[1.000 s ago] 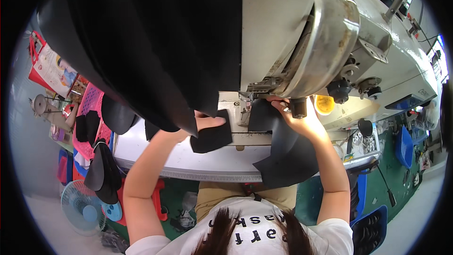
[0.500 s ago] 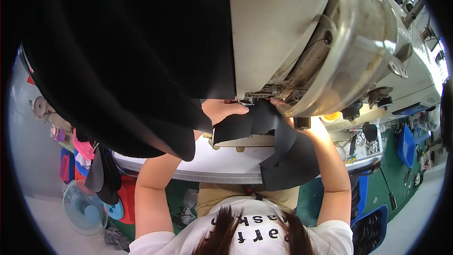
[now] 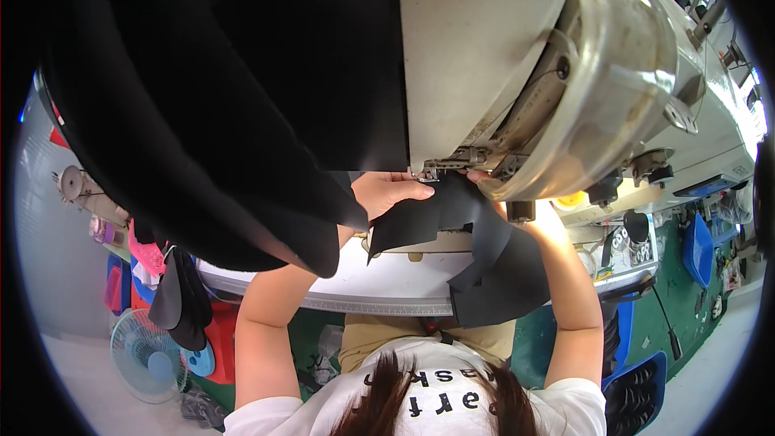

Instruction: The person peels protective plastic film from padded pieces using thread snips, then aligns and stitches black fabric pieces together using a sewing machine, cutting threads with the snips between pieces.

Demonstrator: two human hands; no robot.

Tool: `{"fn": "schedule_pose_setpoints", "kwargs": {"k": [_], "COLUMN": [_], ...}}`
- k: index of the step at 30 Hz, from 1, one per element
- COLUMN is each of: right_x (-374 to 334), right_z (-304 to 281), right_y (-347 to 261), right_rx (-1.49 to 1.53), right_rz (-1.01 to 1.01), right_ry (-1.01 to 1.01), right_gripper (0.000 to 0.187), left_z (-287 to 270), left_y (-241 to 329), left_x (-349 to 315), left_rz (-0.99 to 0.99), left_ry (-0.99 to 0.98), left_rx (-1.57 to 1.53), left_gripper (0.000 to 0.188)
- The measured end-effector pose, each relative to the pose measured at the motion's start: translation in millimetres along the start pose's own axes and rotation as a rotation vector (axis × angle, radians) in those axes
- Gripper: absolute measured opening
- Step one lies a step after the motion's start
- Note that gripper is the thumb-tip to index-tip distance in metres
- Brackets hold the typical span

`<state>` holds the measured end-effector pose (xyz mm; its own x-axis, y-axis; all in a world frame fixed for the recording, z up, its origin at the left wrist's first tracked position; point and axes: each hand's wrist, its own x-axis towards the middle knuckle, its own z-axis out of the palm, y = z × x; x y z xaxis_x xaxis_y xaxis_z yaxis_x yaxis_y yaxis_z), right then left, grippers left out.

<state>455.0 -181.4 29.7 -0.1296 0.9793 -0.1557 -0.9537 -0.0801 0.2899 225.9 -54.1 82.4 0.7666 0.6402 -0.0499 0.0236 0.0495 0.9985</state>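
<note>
At a sewing machine [image 3: 484,56], black fabric pieces [image 3: 464,208] lie under the presser foot [image 3: 425,176] and drape over the table's near edge. Left of the foot, my left hand [image 3: 393,194] is closed on the fabric's edge, thumb extended toward the foot. Just right of the foot, fingertips of my right hand [image 3: 478,178] pinch the fabric; the machine's clear cover and head hide most of that hand. Large black sheets [image 3: 202,137] hang across the upper left and cover part of my left wrist.
The white table [image 3: 387,278] has a ruler strip along its near edge. A fan [image 3: 153,355] and a red bin [image 3: 219,339] stand at lower left. Blue bins [image 3: 634,396] with black pieces are at lower right. Thread spools [image 3: 620,242] lie in a tray on the right.
The fabric's left part has shifted slightly, and its lower left corner now hangs in a point. Both hands stay beside the presser foot. The whole view has moved a little.
</note>
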Motion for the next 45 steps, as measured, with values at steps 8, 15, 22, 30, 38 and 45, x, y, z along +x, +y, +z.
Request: {"fn": "schedule_pose_setpoints", "kwargs": {"k": [8, 15, 22, 30, 38, 45], "right_x": [-3, -4, -3, 4, 4, 6], "right_z": [0, -24, -22, -20, -26, -20], "right_y": [-3, -32, -27, -26, -43, 3], "right_rx": [0.097, 0.242, 0.262, 1.063, 0.547, 2.51], "right_rz": [-0.128, 0.03, 0.064, 0.744, 0.162, 1.05], "right_ry": [0.174, 0.097, 0.053, 0.051, 0.171, 0.093], "right_gripper": [0.049, 0.054, 0.054, 0.054, 0.055, 0.051], "left_z": [2, 0, -7, -3, -8, -8], "left_y": [0, -8, -13, -5, -12, -28], "left_x": [6, 8, 12, 8, 18, 26], "left_rz": [0.142, 0.107, 0.044, -0.073, -0.022, 0.03], "left_ry": [0.018, -0.049, -0.084, -0.01, -0.062, -0.047], "left_rx": [0.072, -0.023, -0.047, 0.102, 0.059, 0.011], "left_gripper": [0.028, 0.024, 0.026, 0.03, 0.03, 0.026]}}
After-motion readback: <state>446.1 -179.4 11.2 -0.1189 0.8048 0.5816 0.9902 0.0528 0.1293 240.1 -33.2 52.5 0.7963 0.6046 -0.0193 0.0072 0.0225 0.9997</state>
